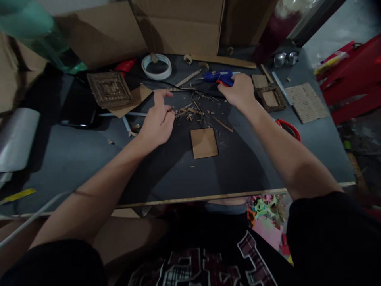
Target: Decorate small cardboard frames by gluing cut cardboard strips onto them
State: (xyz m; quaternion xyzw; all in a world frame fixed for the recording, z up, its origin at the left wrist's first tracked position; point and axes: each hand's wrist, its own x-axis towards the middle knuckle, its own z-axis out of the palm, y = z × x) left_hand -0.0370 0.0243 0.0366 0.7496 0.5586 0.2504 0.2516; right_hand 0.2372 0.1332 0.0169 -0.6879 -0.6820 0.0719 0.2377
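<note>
My right hand [239, 92] is closed around the handle of a blue glue gun [218, 76] lying at the back of the dark table [74, 159]. My left hand [157, 119] hovers over a litter of thin cardboard strips [195, 111], its thumb and fingers pinched together on a small strip. A small square of brown cardboard [204, 143] lies flat just in front of the strips, between my two arms.
A woven cardboard square [109, 89] and a roll of tape [156, 66] sit at the back left. A small woven frame [270, 98], a slatted mat [305, 102] and red-handled scissors [288, 128] lie to the right. Cardboard boxes [178, 24] stand behind. A green bottle [44, 37] is at the upper left.
</note>
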